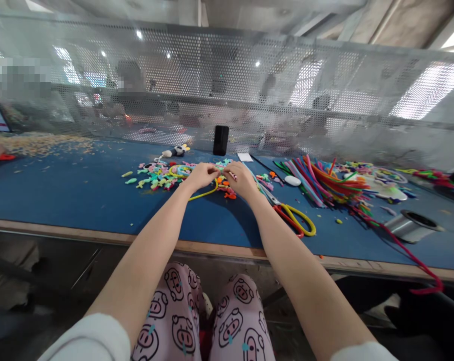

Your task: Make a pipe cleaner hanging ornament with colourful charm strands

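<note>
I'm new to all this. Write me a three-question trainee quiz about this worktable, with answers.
1. True or false: the metal scissors with red and yellow handles lie nearer the right hand than the left hand.
2. Which is farthest left in the picture?
A) silver metal cylinder
B) black rectangular phone-like device
C) white oval object
3. Fill in: small colourful pieces lie scattered on the ____ flat tabletop.

Key: 1. True. 2. B. 3. Blue.

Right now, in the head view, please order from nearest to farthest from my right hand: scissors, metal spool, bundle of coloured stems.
1. Scissors, just right of your right hand.
2. Bundle of coloured stems, farther right.
3. Metal spool, farthest right of the three.
</note>
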The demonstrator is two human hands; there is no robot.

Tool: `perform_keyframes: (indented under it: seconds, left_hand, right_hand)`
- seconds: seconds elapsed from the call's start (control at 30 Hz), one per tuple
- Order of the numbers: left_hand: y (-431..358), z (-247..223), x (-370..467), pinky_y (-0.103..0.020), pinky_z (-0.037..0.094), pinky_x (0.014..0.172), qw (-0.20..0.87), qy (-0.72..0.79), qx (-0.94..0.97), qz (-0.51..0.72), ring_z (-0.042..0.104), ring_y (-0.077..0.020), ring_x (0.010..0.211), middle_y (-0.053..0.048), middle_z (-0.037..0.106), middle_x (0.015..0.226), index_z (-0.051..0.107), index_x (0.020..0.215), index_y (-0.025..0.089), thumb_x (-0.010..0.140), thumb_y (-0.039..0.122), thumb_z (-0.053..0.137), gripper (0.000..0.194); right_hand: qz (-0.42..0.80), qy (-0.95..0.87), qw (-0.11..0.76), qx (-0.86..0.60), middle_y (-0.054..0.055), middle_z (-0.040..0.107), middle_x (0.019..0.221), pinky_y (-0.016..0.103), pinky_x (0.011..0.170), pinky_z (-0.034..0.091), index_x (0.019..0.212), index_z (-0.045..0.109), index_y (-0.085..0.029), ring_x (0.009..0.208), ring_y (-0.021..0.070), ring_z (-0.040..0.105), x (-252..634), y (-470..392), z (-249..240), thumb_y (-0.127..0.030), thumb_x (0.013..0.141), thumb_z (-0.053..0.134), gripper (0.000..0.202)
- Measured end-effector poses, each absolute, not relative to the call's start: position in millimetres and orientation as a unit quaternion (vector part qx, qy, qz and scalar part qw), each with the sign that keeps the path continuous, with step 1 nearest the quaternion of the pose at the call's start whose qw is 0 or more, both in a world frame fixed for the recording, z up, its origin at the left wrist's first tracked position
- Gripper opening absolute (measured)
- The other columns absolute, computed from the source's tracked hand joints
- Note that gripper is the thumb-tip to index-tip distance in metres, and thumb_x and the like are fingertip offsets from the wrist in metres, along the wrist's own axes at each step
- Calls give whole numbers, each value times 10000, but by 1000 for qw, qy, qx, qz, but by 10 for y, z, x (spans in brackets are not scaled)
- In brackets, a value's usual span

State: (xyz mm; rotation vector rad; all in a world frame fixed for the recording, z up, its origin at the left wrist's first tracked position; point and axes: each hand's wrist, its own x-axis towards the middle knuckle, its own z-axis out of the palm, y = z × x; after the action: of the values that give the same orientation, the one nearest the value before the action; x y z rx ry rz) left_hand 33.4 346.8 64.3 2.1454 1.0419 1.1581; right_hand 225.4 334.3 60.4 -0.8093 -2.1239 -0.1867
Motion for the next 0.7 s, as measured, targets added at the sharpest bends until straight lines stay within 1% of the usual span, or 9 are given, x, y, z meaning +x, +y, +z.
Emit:
perform_keyframes:
  seconds: [0.1, 0.2, 0.27, 0.33, 0.43, 0.5, 0.6, 0.67, 0.7]
  left_hand:
    - [3493, 621, 369, -305, 430, 730, 133, 394, 811, 412, 631, -207, 769, -75, 731, 802, 756, 828, 146, 862, 264, 619, 184]
    - [3437, 664, 372, -367, 424, 811, 2, 395, 841, 371, 631, -254, 863, -101, 748, 865, 762, 862, 163, 891, 263, 608, 186]
    - [3386, 708, 362, -407, 408, 867, -57, 377, 859, 342, 618, -272, 916, -111, 754, 904, 756, 886, 165, 907, 249, 593, 184]
    - [3354, 735, 353, -421, 399, 889, -84, 350, 874, 325, 606, -273, 938, -116, 753, 920, 748, 897, 160, 924, 234, 571, 194]
    - [3366, 715, 365, -401, 409, 869, -83, 340, 871, 344, 602, -263, 923, -108, 751, 909, 741, 883, 167, 934, 250, 563, 204]
    - [3399, 674, 389, -377, 426, 841, -50, 367, 841, 394, 611, -251, 892, -97, 748, 889, 737, 875, 171, 923, 268, 579, 191]
    - [3446, 621, 430, -334, 452, 794, 37, 394, 790, 469, 629, -221, 831, -90, 741, 870, 717, 879, 152, 894, 263, 600, 163]
    - [3463, 609, 448, -308, 460, 774, 92, 386, 772, 497, 632, -198, 805, -84, 735, 877, 697, 875, 146, 878, 244, 596, 141]
    - [3466, 609, 452, -298, 461, 765, 115, 380, 765, 508, 631, -188, 797, -79, 731, 878, 686, 865, 147, 874, 239, 589, 134]
  right_hand:
    - [-46, -829, 432, -352, 72, 668, 837, 384, 875, 442, 792, 645, -207, 852, 229, 568, 2235, 3383, 553, -209, 893, 564, 130]
    - [5, -802, 435, -408, 56, 655, 771, 345, 774, 436, 700, 632, -204, 790, 212, 557, 2209, 3415, 526, -199, 826, 578, 137]
    - [73, -774, 431, -458, 33, 650, 729, 323, 720, 419, 668, 645, -200, 748, 197, 553, 2191, 3427, 530, -220, 777, 599, 120]
    - [168, -734, 428, -500, 3, 623, 655, 308, 677, 401, 642, 656, -194, 691, 181, 542, 2179, 3430, 550, -265, 732, 631, 117]
    - [286, -673, 443, -519, -18, 576, 568, 298, 649, 398, 598, 652, -184, 635, 164, 523, 2178, 3423, 586, -360, 687, 682, 199]
    - [309, -650, 482, -500, -4, 615, 601, 300, 671, 425, 622, 678, -180, 666, 169, 548, 2184, 3413, 608, -420, 693, 687, 251]
    - [266, -651, 547, -455, 34, 720, 788, 320, 757, 470, 802, 756, -188, 783, 191, 607, 2198, 3394, 639, -471, 750, 660, 303]
    - [201, -670, 569, -433, 49, 746, 924, 345, 826, 481, 914, 776, -210, 873, 206, 630, 2214, 3385, 660, -474, 778, 667, 317]
    - [164, -682, 573, -424, 52, 747, 974, 360, 861, 478, 936, 781, -222, 916, 215, 635, 2224, 3383, 670, -472, 785, 680, 310]
